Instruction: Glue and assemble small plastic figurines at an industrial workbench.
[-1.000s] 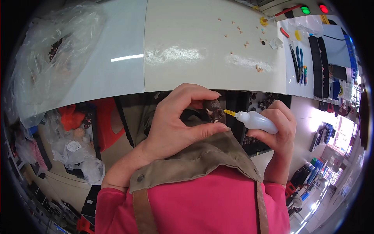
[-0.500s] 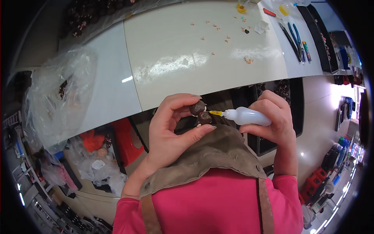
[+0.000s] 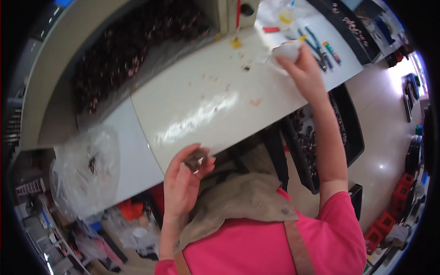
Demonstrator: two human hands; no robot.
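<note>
My left hand (image 3: 181,181) is closed around a dark brown rounded piece (image 3: 196,159) with small white bits on it, held over the table's near edge. Blur hides its finer shape. My right arm is stretched out over the far right of the table. In that hand (image 3: 302,68) is a white squeeze bottle (image 3: 288,49) with a yellow tip, tilted with the tip up and to the right. A scrap of white paper (image 3: 262,58) lies just left of the bottle.
Many dark brown pieces (image 3: 133,50) fill the far left. Clear plastic bags (image 3: 87,169) cover the left end. Pliers (image 3: 316,46), a red item (image 3: 271,30) and a colourful tube (image 3: 332,52) lie far right. A black tray (image 3: 355,133) of pieces stands below the table's right side.
The right hand has carried the squeeze bottle from the brown piece to the far right of the table. My left hand still holds the brown piece, now lower and further left in view.
</note>
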